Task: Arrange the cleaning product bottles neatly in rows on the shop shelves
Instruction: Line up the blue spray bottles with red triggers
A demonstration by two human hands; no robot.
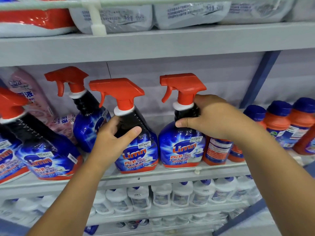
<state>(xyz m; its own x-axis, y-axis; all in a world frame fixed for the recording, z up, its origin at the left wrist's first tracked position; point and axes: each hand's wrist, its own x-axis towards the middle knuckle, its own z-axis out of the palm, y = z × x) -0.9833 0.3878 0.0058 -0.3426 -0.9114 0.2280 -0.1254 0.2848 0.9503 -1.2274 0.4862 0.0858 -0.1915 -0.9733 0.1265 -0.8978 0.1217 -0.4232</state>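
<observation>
Two hands are on two spray bottles at the front edge of the middle shelf (170,174). Left hand (112,138) grips the dark neck of the middle spray bottle (134,150), thumb across the front, fingers (109,125) curled round behind, just under the white collar and red trigger head. Right hand (213,120) wraps the neck of the right-hand spray bottle (180,149) from the far side, thumb pointing left across the front, fingers hidden behind the neck. Both bottles stand on the shelf, blue bodies nearly touching, triggers pointing left, the middle one leaning a little to the left.

Left of the left hand, another spray bottle (46,150) tilts hard, with one more cut off at the frame edge. Behind those fingers stands a back-row spray bottle (88,121), and a pink bottle (25,92) leans further left. Right of the right hand, orange bottles with blue caps (279,123) stand in a row, one of them just under that wrist and touching the held bottle. Below both hands, white bottles (180,195) line the lower shelf. Above them, clear-wrapped packs (187,12) and a red pack (34,16) sit on the top shelf.
</observation>
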